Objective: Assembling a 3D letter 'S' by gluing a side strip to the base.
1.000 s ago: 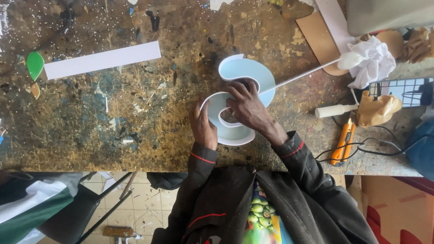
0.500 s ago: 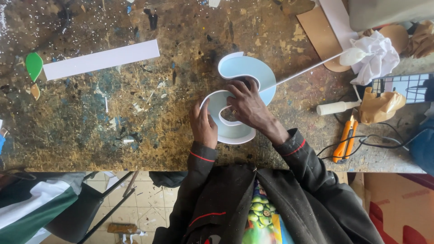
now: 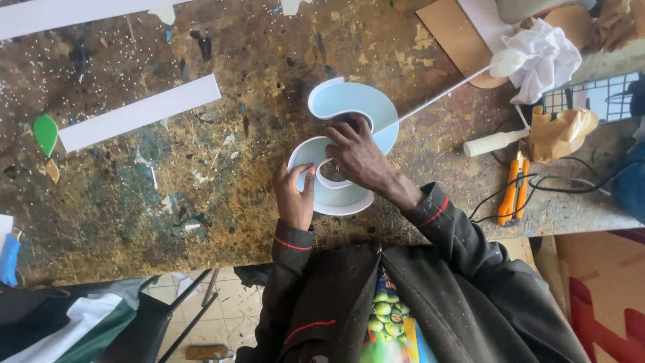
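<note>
1. Your left hand (image 3: 293, 199) pinches the lower left edge of the pale blue S-shaped letter (image 3: 349, 111) at the frame's centre.
2. Your right hand (image 3: 356, 154) presses flat on its middle, fingers spread.
3. An orange utility knife (image 3: 512, 188) lies at the right, a white strip (image 3: 140, 112) at the upper left.

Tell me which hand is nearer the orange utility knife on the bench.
Right. The right hand presses on the middle of the pale blue S-shaped piece, on the side toward the orange utility knife. The left hand grips the piece's far edge, farther from the knife.
</note>
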